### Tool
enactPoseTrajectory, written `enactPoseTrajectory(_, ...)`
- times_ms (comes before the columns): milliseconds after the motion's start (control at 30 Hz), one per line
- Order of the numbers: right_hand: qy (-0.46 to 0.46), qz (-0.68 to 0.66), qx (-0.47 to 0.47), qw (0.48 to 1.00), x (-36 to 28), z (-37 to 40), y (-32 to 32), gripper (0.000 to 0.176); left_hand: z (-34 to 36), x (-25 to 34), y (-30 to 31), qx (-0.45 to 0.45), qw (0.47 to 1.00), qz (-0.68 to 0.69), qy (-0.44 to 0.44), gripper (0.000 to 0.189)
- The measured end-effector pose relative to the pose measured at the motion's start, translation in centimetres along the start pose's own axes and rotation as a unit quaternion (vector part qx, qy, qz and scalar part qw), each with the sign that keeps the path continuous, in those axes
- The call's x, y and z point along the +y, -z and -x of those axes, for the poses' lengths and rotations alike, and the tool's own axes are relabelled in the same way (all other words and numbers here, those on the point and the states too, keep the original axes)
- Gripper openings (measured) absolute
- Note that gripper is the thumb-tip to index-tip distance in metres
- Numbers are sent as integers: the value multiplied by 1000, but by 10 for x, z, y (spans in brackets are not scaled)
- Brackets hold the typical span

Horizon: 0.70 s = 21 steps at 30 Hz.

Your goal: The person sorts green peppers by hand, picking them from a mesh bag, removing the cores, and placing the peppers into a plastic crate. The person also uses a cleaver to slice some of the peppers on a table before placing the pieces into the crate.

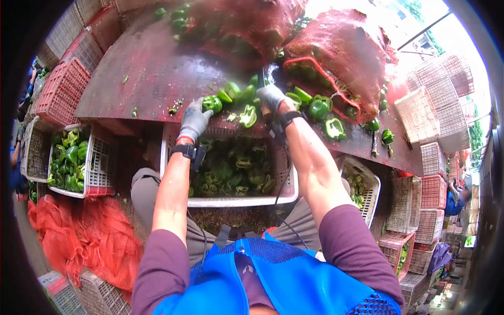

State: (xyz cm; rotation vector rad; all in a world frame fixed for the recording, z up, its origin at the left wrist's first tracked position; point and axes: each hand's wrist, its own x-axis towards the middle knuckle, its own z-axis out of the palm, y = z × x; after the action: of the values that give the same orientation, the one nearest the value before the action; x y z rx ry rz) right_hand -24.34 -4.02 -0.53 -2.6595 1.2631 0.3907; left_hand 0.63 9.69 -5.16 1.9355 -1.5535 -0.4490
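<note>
My left hand [194, 121], in a grey glove, is closed around a green bell pepper [212, 103] at the near edge of the reddish table [142, 79]. In my right hand [272, 96], also gloved, is a knife [264, 77]; its blade points away from me and its brown handle shows below the fist. Between the hands lie cut pepper pieces [248, 116] and more green peppers. A whole pepper [318, 109] and a cut-open one [335, 128] rest right of the knife hand. Under the table edge, a white crate [241, 201] between my knees holds pepper pieces.
Red mesh sacks [336, 47] of peppers lie at the back of the table. A crate of peppers [68, 157] stands left, above a heap of red netting [86, 236]. Another crate [370, 189] is by my right knee. Stacked crates [433, 189] line the right, near another person [455, 198].
</note>
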Motion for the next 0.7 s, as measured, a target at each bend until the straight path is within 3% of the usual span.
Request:
enactPoseTrajectory(33,-18,-34,85,996,9,-15,-20,26,0,2,1,-5,1000,-16,2,57)
enactPoseTrajectory(67,-127,-208,109,964,2,-9,-15,27,-1,-1,-1,-1,1000,-18,0,57)
enactPoseTrajectory(100,-227,-373,125,891,-11,7,-11,30,-1,-4,-4,3,1000,-18,2,58)
enactPoseTrajectory(233,-242,-395,198,864,-44,86,28,45,2,7,9,-24,1000,-7,13,59)
enactPoseTrajectory(367,-221,-131,300,919,-19,158,28,40,-6,-9,-4,-10,1000,-1,8,61)
enactPoseTrajectory(467,-223,9,311,924,19,216,13,40,-10,0,10,-64,996,56,31,70)
enactPoseTrajectory(500,-197,41,369,907,39,233,-3,40,-13,2,12,-94,990,97,45,75)
enactPoseTrajectory(567,-292,55,292,909,76,272,-20,42,-17,5,8,-53,996,68,26,85)
enactPoseTrajectory(600,-331,79,251,906,87,293,-19,44,-20,9,9,-90,994,22,52,91)
enactPoseTrajectory(700,-431,116,159,880,127,342,-31,45,-28,11,-1,-86,993,28,76,86)
